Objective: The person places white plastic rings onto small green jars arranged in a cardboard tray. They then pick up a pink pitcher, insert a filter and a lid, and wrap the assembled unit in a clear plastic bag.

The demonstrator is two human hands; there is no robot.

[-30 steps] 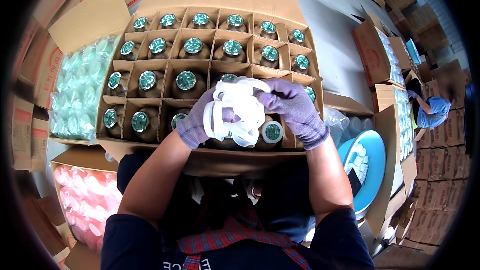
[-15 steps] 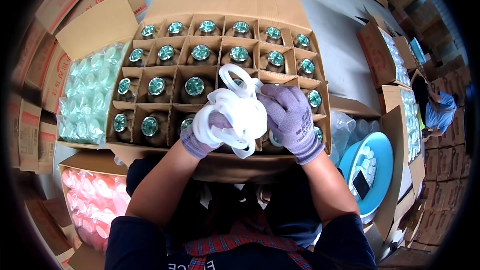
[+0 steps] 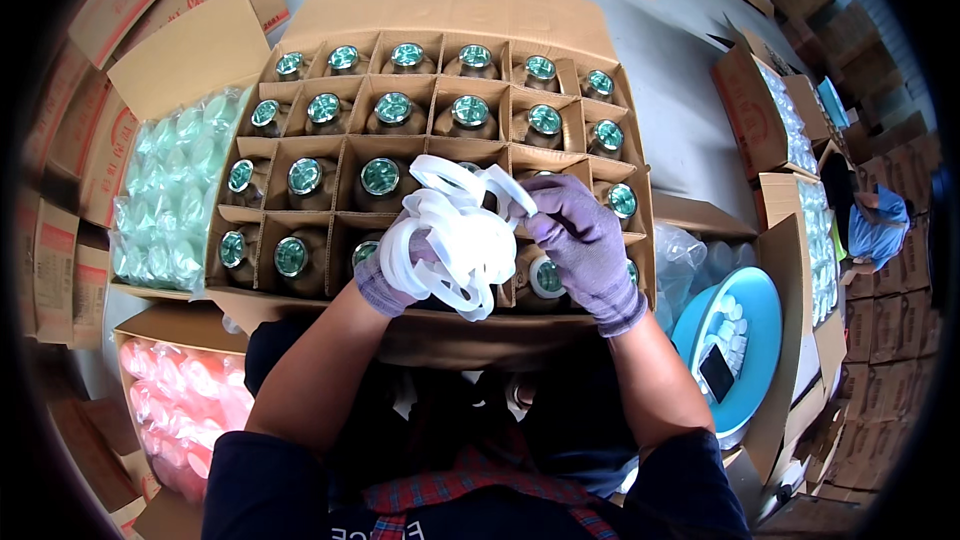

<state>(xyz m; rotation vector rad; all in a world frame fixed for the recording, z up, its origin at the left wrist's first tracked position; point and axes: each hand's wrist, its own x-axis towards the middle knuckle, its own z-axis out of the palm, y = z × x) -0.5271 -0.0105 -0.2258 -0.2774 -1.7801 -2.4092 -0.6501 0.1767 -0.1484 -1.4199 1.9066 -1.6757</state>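
Note:
My left hand point(image 3: 380, 283), in a grey-purple glove, is closed around a loose bunch of white plastic rings point(image 3: 460, 250). The thumb and fingers of my right hand point(image 3: 588, 252), gloved the same way, pinch one white ring point(image 3: 512, 190) at the bunch's upper right. Both hands are over the near rows of a divided cardboard box point(image 3: 450, 8). Round-mouthed bottles point(image 3: 380, 177) with shiny green-looking openings stand upright in its cells. Below my right hand, one near-row bottle point(image 3: 546, 280) has a white rim around its mouth. The bunch and my hands hide several cells.
Left are a carton of bagged pale-green plastic parts point(image 3: 175, 190) and one of bagged pink parts point(image 3: 190, 410). At right, a blue basin point(image 3: 765, 340) holds small white pieces and a dark phone-like slab point(image 3: 716, 372). A person in blue point(image 3: 880, 225) is at far right among stacked cartons.
My right hand has drawn one ring slightly away from the bunch, and its grip on that ring now shows. The bunch has shifted a little left and down.

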